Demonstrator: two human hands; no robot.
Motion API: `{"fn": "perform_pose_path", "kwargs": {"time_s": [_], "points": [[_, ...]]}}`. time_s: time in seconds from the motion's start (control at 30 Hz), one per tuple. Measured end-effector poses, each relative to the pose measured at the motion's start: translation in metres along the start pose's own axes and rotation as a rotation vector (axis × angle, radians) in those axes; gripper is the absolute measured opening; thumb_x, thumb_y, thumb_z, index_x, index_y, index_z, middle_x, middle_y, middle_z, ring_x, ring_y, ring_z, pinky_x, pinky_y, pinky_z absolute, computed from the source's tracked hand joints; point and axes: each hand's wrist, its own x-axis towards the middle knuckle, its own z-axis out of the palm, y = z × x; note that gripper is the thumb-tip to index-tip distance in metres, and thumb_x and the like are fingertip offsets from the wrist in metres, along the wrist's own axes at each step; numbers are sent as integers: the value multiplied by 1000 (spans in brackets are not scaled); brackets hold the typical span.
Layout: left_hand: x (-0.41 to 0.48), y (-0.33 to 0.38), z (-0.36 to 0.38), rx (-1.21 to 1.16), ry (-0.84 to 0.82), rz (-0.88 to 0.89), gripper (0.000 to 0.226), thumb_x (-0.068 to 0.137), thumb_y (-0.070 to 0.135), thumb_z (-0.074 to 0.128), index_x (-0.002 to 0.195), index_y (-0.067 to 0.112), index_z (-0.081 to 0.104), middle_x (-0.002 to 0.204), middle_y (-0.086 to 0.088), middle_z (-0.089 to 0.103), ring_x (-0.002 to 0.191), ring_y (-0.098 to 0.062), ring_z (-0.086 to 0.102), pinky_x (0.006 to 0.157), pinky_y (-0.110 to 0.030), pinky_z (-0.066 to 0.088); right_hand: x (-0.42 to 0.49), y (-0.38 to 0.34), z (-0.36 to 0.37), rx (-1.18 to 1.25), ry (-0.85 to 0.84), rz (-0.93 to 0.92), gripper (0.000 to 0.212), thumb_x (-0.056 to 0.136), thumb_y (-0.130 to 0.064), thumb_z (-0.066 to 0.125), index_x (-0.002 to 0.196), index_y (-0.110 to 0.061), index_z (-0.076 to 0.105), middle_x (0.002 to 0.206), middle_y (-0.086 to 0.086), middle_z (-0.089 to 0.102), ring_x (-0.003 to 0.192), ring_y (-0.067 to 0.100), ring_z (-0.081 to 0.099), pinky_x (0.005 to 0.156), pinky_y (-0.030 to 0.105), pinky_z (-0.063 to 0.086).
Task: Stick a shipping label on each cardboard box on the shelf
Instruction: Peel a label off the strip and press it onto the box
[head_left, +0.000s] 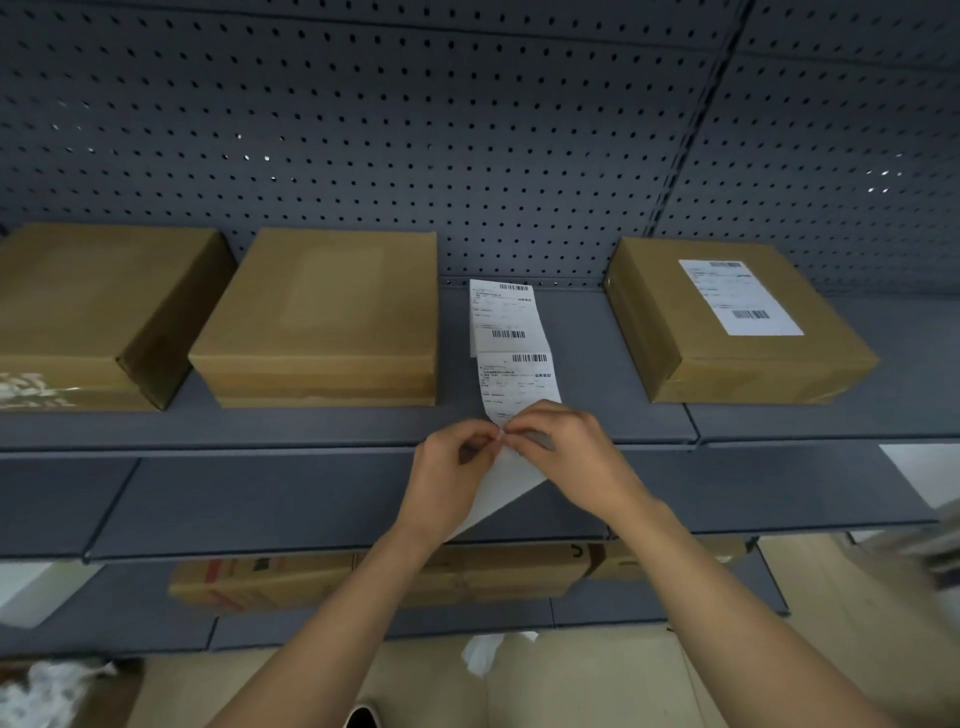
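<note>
- Head view: left hand (448, 467) and right hand (567, 451) pinch the label strip (514, 364) at the shelf (613, 364) front edge.
- Its length runs front to back; the unlabelled middle box (322, 306) lies leftward, nearer the left hand.

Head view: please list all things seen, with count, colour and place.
left box: one, brown, left on the grey shelf, top bare.
middle box: one, brown, beside it, top bare.
right box: one, brown, right, apart.
stuck label: one, white, on the right box.
label strip: one, white, on the shelf between middle box and right box.
pegboard: one, grey, behind the shelf.
lower carton: at least one, brown, lower shelf.
left hand, right hand: pinch the strip's near end.
</note>
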Motion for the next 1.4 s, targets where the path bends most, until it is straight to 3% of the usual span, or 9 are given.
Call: {"fn": "perform_pose_path", "kwargs": {"time_s": [0.1,0.33,0.47,0.73,0.9,1.1,1.3,1.4], "points": [[6,1,2,-48,-22,-13,17,91,5,66,89,20,74,79,11,70,72,-2,62,67,-17,45,2,1,-7,48,2,28,13,92,-23,68,102,-19,75,99,-8,68,92,6,64,85,30,52],[14,4,4,-65,-59,15,24,91,7,66,88,30,73,84,9,73,81,-11,67,76,-26,52,5,2,-14,121,21,64,8,90,-18,69,95,-19,76,91,-9,70,88,2,64,81,13,45],[16,4,4,-59,-83,6,25,92,8,65,88,32,72,86,6,73,87,-20,68,79,-32,53,7,4,-17,152,-5,94,8,90,-18,70,93,-20,76,91,-11,70,88,2,63,80,12,45],[18,11,1,-21,-104,7,26,93,6,64,88,31,72,80,19,71,75,3,63,69,-13,47,11,9,-18,239,-11,152,8,90,-18,69,90,-20,77,87,-15,71,87,1,65,82,19,49],[18,12,-2,20,-99,-27,15,91,9,66,92,20,75,80,12,72,73,1,64,68,-17,49,13,6,-20,268,-5,167,15,91,-17,69,85,-30,74,84,-21,71,85,-4,65,76,9,44],[24,10,-7,124,-31,-101,8,89,13,69,92,17,75,82,8,73,77,-5,68,75,-29,58,27,6,-21,252,179,275,17,90,-16,65,78,-26,70,74,-12,69,69,-3,60,65,12,43],[28,13,-13,218,-28,-143,6,90,17,69,91,18,75,82,8,72,72,1,64,68,-19,51,47,3,-33,268,335,368,13,94,-17,58,88,-20,70,83,-6,69,81,9,62,71,18,44],[29,13,-16,282,-27,-142,5,88,16,69,89,18,74,82,7,71,75,1,63,66,-9,47,58,2,-42,304,375,400,13,94,-17,58,88,-18,69,81,-6,67,77,8,60,66,17,45]]}}
